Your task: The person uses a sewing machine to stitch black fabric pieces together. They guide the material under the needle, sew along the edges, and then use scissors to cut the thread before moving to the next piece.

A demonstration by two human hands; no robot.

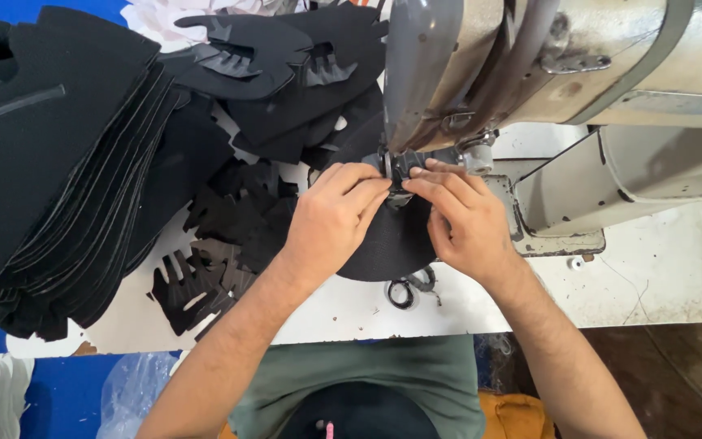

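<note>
My left hand [333, 218] and my right hand [458, 218] press side by side on a black fabric piece [392, 244] lying under the presser foot [400, 167] of a grey sewing machine [530, 65]. The fingertips of both hands meet right at the foot, pinching the fabric's edge there. The fabric is rounded and spreads toward me between my wrists. The needle is hidden behind the foot and my fingers.
A tall stack of black cut pieces [58, 171] fills the left of the white table [652, 276]. Smaller black comb-shaped cutouts [197, 284] lie by my left forearm. More black pieces [286, 65] are heaped behind. Black scissors handles [406, 291] stick out near the table edge.
</note>
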